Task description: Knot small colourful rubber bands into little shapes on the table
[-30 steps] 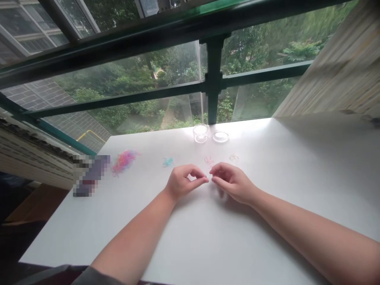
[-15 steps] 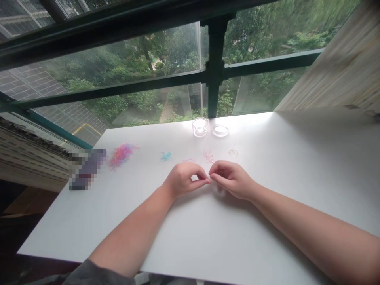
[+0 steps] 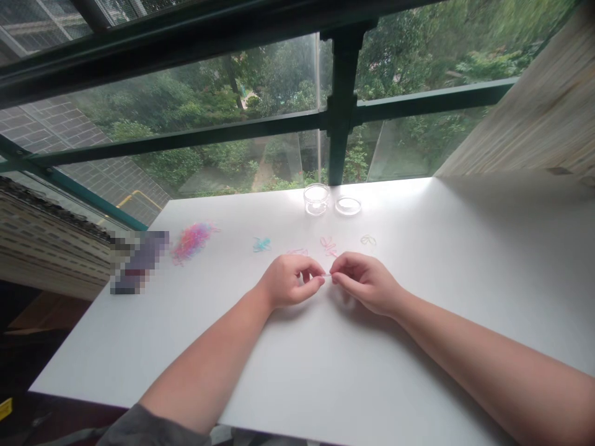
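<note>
Between my two hands, just above the white table, a small pale band [image 3: 327, 275] is stretched from fingertip to fingertip. My left hand [image 3: 297, 280] pinches its left end with thumb and finger. At its right end, the thumb and finger of my right hand [image 3: 361, 280] are pressed together. Behind the hands lie small groups of bands: blue [image 3: 261, 244], pink [image 3: 328, 246], pale [image 3: 368, 240] and a purplish one [image 3: 297, 252] partly hidden by my left hand. A larger mixed pile of colourful bands [image 3: 193, 243] lies to the left.
A clear round jar [image 3: 317, 201] and a clear lid [image 3: 348, 206] stand at the back of the white table [image 3: 288, 371], by the window. A blurred purple item [image 3: 142, 263] lies at the table's left edge. Curtains hang on both sides.
The fingertips of my two hands have moved slightly apart, and the pale band now shows stretched between them. The view has shifted slightly.
</note>
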Demonstrator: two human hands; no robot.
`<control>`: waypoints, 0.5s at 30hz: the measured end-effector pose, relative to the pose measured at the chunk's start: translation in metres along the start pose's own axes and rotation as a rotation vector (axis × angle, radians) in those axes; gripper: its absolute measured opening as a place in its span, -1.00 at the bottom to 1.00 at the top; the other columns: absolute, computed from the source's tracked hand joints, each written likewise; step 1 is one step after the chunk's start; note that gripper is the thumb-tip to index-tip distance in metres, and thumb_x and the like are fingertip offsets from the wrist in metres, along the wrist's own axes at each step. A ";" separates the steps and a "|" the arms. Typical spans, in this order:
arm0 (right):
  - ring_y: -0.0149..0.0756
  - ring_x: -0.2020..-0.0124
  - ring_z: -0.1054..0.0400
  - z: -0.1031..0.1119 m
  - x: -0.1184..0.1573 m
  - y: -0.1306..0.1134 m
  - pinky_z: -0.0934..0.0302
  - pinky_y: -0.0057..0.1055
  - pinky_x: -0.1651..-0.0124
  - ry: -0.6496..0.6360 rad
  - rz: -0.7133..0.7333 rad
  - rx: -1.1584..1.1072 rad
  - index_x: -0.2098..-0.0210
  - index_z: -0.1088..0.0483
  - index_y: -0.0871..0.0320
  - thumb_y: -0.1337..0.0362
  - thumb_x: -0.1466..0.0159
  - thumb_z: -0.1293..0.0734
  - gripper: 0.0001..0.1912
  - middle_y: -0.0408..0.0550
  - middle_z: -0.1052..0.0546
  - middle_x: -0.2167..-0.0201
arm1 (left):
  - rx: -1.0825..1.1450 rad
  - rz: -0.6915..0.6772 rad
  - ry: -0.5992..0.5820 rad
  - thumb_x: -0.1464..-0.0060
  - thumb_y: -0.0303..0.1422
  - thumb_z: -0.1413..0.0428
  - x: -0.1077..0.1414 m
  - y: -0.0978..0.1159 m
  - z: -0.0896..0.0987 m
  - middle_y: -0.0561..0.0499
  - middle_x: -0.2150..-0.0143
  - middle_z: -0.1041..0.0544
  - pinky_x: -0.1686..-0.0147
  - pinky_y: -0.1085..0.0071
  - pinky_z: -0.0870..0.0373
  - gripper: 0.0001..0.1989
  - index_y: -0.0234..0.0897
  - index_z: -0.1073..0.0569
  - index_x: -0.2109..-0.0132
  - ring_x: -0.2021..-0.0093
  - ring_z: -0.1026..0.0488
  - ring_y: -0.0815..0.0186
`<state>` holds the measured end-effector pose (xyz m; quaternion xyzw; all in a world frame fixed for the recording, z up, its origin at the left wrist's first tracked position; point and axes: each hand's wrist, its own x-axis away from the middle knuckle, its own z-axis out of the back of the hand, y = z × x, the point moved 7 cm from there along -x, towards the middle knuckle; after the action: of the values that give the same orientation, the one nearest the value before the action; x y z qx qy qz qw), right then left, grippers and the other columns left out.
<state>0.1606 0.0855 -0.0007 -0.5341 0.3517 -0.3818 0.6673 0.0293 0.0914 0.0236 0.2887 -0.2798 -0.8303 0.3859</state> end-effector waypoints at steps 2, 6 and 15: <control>-0.50 0.62 -0.21 -0.001 0.000 0.000 -0.13 -0.53 0.56 -0.003 -0.002 0.002 0.37 -0.31 0.18 0.26 -0.21 -0.24 -0.89 -0.18 -0.33 0.55 | 0.004 0.008 -0.009 -0.01 -0.37 -0.07 0.000 -0.001 -0.001 0.04 0.50 -0.51 0.45 0.48 -0.30 -0.87 -0.26 -0.51 0.34 0.53 -0.37 0.43; -0.50 0.64 -0.21 -0.003 0.001 0.002 -0.12 -0.53 0.57 -0.028 -0.007 0.017 0.36 -0.30 0.18 0.27 -0.22 -0.23 -0.90 -0.19 -0.32 0.59 | 0.019 0.009 -0.001 -0.02 -0.37 -0.05 -0.001 -0.001 -0.001 0.03 0.50 -0.52 0.45 0.49 -0.30 -0.86 -0.26 -0.50 0.36 0.51 -0.38 0.42; -0.50 0.63 -0.18 -0.003 0.000 -0.004 -0.09 -0.52 0.55 -0.023 0.025 0.097 0.35 -0.29 0.16 0.28 -0.22 -0.24 -0.92 -0.22 -0.31 0.61 | 0.028 -0.072 0.043 -0.03 -0.40 -0.06 -0.002 0.004 0.002 0.03 0.48 -0.53 0.42 0.48 -0.31 -0.88 -0.27 -0.49 0.37 0.48 -0.39 0.42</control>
<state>0.1576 0.0833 0.0027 -0.5011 0.3317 -0.3836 0.7013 0.0310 0.0908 0.0280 0.3217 -0.2723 -0.8334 0.3575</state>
